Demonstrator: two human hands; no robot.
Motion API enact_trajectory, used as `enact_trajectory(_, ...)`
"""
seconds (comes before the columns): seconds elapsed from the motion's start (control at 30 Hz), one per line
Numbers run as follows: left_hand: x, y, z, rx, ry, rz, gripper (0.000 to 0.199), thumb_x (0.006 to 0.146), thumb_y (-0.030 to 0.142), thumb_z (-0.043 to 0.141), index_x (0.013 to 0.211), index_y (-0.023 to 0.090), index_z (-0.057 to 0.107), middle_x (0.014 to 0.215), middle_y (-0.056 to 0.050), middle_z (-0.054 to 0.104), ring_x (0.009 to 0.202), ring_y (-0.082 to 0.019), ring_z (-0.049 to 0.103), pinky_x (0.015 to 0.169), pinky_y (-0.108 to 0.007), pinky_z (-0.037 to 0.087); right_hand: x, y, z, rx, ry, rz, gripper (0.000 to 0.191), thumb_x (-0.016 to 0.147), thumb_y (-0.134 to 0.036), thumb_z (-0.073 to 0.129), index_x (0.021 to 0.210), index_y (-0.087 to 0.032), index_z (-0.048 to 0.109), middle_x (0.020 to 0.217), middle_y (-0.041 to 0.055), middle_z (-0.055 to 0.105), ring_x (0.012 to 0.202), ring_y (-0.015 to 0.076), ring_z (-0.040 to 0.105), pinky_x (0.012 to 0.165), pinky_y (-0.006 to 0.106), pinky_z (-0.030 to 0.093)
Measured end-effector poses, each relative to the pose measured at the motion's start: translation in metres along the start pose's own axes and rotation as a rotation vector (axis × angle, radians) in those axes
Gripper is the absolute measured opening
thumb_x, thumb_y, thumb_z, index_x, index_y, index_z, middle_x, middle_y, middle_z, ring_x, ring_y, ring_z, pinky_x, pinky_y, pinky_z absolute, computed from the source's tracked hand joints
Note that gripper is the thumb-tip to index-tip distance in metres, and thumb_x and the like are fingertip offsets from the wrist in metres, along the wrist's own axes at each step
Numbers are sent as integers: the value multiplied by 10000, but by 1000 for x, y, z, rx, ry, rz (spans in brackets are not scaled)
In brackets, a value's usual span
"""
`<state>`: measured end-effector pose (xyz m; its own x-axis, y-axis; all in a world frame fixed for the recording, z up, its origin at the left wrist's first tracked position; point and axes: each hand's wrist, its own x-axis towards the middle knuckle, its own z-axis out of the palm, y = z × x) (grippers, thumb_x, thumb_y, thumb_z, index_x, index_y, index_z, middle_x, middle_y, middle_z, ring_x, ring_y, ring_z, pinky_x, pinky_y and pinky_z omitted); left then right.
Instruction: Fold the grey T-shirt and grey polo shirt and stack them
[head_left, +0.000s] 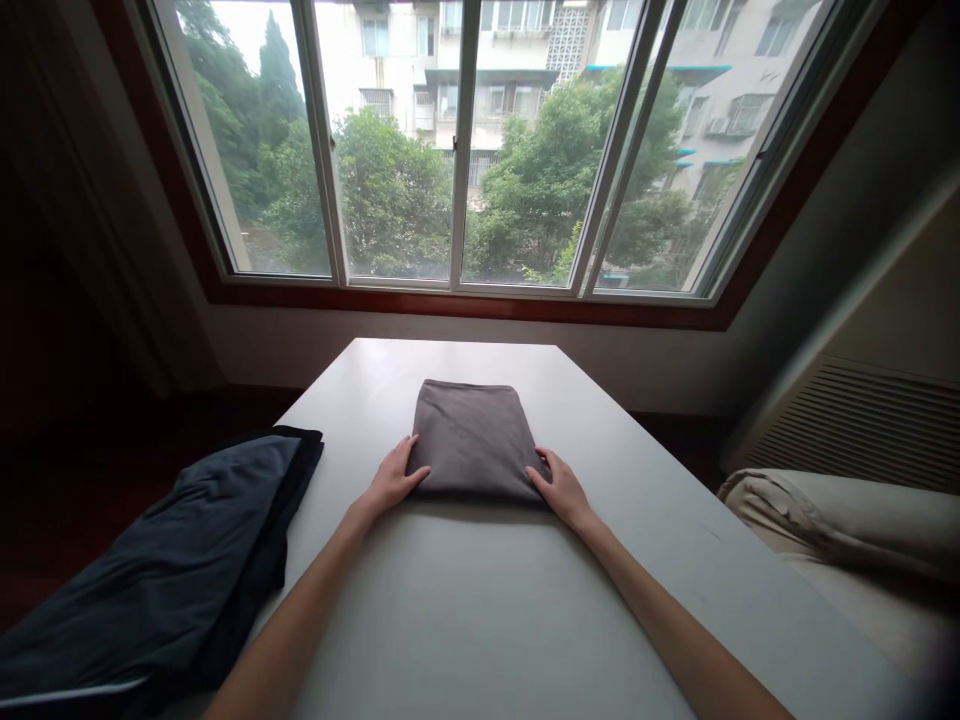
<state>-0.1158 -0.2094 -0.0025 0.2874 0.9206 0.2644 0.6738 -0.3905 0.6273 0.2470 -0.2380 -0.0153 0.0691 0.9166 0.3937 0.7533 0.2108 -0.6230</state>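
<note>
One white table, bare and roomy nearer than the hands. One dark garment draped over its left edge, well apart from left hand. One folded grey cloth between both hands. Left hand and right hand: loosely open, fingers touching cloth's near corners.

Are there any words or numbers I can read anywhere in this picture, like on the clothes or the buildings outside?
No, there are none to read.
Folded grey cloth between the left hand and right hand: plain, no label showing.
Dark blue garment at the table's left edge: no print visible.
Buildings outside the window: no sign clear enough to read.
</note>
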Motion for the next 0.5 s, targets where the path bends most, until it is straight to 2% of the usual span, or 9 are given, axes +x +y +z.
enact_trajectory(0.1,-30,10,-4,21,18,60,552,899,402,567,1408,227,444,1552,-124,318,1441,-272,286,1166,-437,282,-41,-14,-8,-143,46,-117,461,894,-401,473,1290,-166,502,1286,135,583,1222,265,520,1073,439,397)
enact_trajectory(0.2,-48,19,-8,48,80,97,330,908,334,568,1228,250,582,1525,-97,352,1434,-259,291,1149,-440,311,-64,-24,-17,-195,65,-144,415,909,-377,469,1263,-163,501,1229,138,588,1160,256,534,1033,421,420)
enact_trajectory(0.3,-56,25,-9,110,160,50,199,894,313,599,1073,228,614,1492,-107,385,1426,-275,296,1131,-465,327,-68,-28,-23,-257,112,-39,339,858,-392,555,1103,-158,565,1095,130,603,1054,263,549,969,418,439)
enact_trajectory(0.4,-59,28,-9,165,240,-67,214,862,336,647,1006,190,588,1442,-156,437,1382,-303,365,1096,-482,360,-65,-27,-26,-319,114,102,247,824,-419,584,900,-186,605,987,100,600,966,261,551,899,411,438)
enact_trajectory(0.5,-59,27,-8,197,253,-119,184,857,348,651,904,181,587,1356,-168,525,1335,-305,430,1077,-466,376,-62,-24,-27,-277,88,146,200,827,-390,544,822,-201,610,962,79,600,933,242,553,855,378,423)
